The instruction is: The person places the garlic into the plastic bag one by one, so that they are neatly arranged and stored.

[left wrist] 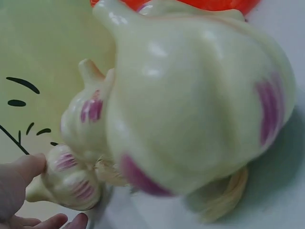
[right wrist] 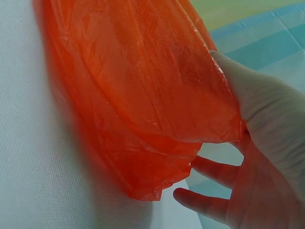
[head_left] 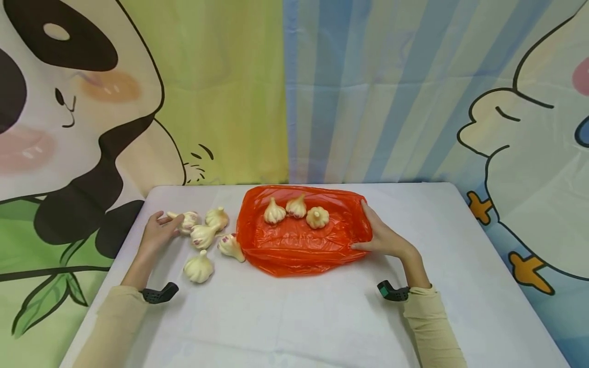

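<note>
My left hand (head_left: 161, 232) reaches around a garlic bulb (head_left: 187, 223) at the table's left. In the left wrist view its thumb (left wrist: 33, 166) touches that bulb (left wrist: 71, 179), with the other fingers apart below. Several more cream bulbs with purple streaks lie close by, one large garlic bulb (left wrist: 195, 95) filling the left wrist view. A red plastic bag (head_left: 299, 260) lies spread like a shallow basin at the table's middle, three garlic bulbs (head_left: 317, 217) in it. At its right end my right hand (head_left: 384, 235) grips the bag's edge, partly behind the red film (right wrist: 143, 86) in the right wrist view.
The table (head_left: 294, 322) has a white cover. A garlic bulb (head_left: 199, 267) lies nearest the front, and another bulb (head_left: 231, 247) rests against the bag's left side. Behind the table hangs a printed curtain (head_left: 248, 92). Each wrist carries a black camera (head_left: 160, 293).
</note>
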Demonstrator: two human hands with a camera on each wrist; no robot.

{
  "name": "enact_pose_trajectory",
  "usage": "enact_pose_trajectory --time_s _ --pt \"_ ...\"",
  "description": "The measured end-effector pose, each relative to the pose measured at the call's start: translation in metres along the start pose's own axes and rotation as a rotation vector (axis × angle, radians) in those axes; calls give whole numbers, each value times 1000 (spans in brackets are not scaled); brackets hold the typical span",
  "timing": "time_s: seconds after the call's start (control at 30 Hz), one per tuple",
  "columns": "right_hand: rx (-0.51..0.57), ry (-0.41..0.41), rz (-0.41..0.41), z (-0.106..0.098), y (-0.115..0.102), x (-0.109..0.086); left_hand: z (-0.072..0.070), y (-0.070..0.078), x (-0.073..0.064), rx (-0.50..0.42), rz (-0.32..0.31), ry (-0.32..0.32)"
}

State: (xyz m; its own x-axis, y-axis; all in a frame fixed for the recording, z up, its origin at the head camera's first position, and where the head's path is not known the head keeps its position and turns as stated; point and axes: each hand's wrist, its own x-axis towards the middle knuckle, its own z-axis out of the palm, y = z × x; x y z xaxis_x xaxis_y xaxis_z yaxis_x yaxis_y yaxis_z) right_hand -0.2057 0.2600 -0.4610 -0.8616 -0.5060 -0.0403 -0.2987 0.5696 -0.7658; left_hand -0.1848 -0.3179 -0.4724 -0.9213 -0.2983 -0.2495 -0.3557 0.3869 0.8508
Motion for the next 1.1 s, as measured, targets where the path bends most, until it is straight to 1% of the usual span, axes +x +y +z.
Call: enact_pose_trajectory --time_s 0.07,0.2,0.37,0.43,0.63,0.77,0.83,0.93,1.0,1.1 --pt "0 0 5 0 0 0 5 0 2 -12 -21 1" --pt "-8 2 14 0 0 0 11 -1 4 -34 -19 9" --pt "-12 0 15 0 0 0 17 1 5 -14 10 21" --pt "-9 0 15 -1 -1 0 18 1 5 -20 25 26" --pt "-6 1 7 0 1 1 21 1 6 -27 82 70" --pt "-6 3 3 1 2 1 21 1 5 0 106 88" --pt "-6 3 3 1 2 1 19 2 5 -40 98 76" --pt "-5 1 4 1 2 1 14 9 2 -118 81 85" --pt "-2 1 7 1 2 1 10 15 0 -201 73 104" --pt "-3 2 13 1 2 1 6 26 -2 -284 80 160"
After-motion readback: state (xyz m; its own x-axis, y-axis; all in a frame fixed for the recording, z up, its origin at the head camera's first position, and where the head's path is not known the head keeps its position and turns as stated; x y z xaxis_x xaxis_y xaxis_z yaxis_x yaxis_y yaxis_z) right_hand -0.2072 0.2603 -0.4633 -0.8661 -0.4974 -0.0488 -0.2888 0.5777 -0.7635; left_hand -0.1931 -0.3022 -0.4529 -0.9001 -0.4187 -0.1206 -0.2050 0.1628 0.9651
